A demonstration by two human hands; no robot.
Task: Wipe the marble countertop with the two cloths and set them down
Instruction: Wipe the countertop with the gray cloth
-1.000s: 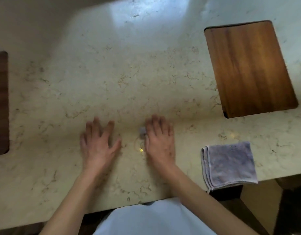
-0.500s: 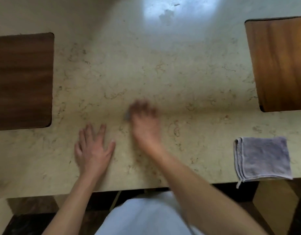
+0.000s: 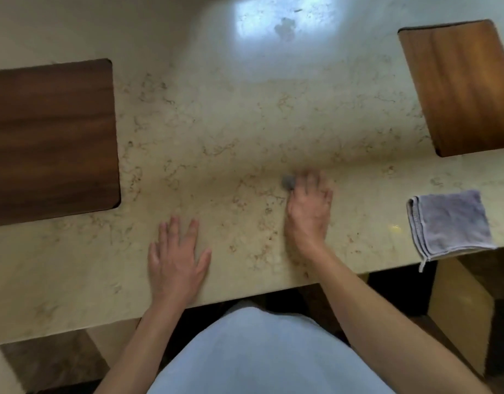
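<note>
My right hand [image 3: 309, 211] presses down on a small grey cloth [image 3: 287, 182] on the cream marble countertop [image 3: 245, 123]. Only a bit of that cloth shows beyond my fingers, which are blurred by motion. To its left, my left hand [image 3: 177, 260] lies flat on the marble near the front edge, fingers spread and holding nothing. A second grey cloth [image 3: 451, 223], folded into a square, rests at the right by the front edge, well apart from both hands, with a loop hanging over the edge.
A dark wooden inset panel [image 3: 52, 140] sits in the countertop at the left and a lighter wooden one [image 3: 461, 86] at the far right. A bright window reflection [image 3: 282, 24] lies on the far marble. The counter's front edge runs just below my hands.
My right hand slid the small cloth to the left and has come back to the right. My left hand stayed flat in place. The view shifted sideways.
</note>
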